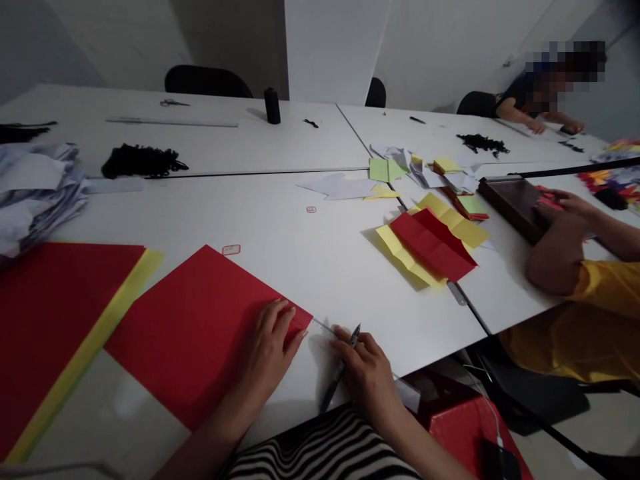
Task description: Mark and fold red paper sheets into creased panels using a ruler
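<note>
My left hand (270, 350) lies flat, fingers stretched out, on the right corner of a red paper sheet (200, 327) on the white table (310, 260). My right hand (367, 373) is closed round a dark pen (340, 373), its tip pointing up and away near the table's front edge. A clear ruler (325, 328) lies along the red sheet's edge between my two hands, under my right fingers.
A stack of red and yellow sheets (55, 327) lies at the left. Folded red-on-yellow paper (433, 243) sits mid-right. A person in yellow (575, 260) sits right by a dark box (515, 203). Another person (540, 100) works far back. Black thread (140, 161), scissors (173, 103), a spool (272, 105).
</note>
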Available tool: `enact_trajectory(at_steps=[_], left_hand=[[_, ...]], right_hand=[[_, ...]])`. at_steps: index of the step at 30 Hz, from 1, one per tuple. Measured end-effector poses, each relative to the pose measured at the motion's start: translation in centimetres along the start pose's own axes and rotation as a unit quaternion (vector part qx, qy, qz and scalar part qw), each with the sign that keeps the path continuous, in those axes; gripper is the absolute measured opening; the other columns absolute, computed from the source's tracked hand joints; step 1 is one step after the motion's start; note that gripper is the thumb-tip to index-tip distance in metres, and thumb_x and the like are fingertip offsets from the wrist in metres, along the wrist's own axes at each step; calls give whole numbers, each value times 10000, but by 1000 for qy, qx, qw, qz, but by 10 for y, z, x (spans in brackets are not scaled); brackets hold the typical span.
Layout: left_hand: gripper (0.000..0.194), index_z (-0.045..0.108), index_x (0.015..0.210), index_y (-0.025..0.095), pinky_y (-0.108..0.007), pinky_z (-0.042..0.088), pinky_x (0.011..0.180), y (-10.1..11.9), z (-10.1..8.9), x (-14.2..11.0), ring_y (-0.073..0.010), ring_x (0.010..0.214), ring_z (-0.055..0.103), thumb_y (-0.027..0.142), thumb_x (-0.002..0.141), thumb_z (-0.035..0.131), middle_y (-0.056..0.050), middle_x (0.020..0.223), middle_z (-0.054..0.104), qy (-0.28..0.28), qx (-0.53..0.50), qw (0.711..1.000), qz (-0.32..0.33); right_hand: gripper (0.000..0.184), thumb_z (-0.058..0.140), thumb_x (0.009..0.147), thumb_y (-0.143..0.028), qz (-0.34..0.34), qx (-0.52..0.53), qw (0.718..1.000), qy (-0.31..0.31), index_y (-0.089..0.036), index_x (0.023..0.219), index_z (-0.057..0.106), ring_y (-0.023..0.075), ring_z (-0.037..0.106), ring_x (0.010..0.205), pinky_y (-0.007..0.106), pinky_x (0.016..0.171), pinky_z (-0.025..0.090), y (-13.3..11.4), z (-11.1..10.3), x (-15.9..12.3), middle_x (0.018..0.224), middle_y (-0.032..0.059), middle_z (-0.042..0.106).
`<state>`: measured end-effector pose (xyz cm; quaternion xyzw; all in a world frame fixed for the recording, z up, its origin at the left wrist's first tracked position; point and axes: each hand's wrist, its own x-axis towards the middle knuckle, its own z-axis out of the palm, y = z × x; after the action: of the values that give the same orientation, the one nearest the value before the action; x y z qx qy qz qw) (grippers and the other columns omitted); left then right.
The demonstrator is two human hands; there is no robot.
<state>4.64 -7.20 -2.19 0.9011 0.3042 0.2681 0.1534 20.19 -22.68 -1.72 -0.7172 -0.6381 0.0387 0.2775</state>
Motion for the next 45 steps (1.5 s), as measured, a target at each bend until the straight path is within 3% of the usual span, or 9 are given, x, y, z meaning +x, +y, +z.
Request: enact_trajectory(at_steps=[6,20,31,45], left_hand=[[297,496,1194,191,-476,481,973,0,-1,0,-281,1181,503,308,924,536,-116,1250,515,0,12,1000,7],[311,507,1207,202,-489,474,991,-2,-1,0,-286,1203,502,330,925,530,-111,1272,507,4,12,1000,-13],[317,489,1214,200,-463,471,1004,-1,-2,1,-277,1209,501,338,931,519,-108,1277,496,-2,11,1000,-13],[313,516,1188,171,-477,480,987,-4,0,1,-288,1193,514,352,933,513,-125,1258,515,9,16,1000,-4]], right_hand=[[385,509,813,-6,-6,19,1000,-10,-213,1127,591,227,542,860,368,728,554,4,-4,1,1204,61,658],[379,505,842,-26,-11,30,999,-4,-225,1156,580,239,553,935,389,766,538,3,-1,5,1219,54,652],[365,474,854,-20,-14,43,999,5,-213,1142,585,221,565,840,379,741,542,4,0,6,1150,67,681],[380,487,841,-3,-25,43,999,22,-207,1149,578,225,572,876,378,752,547,6,3,5,1180,56,671]])
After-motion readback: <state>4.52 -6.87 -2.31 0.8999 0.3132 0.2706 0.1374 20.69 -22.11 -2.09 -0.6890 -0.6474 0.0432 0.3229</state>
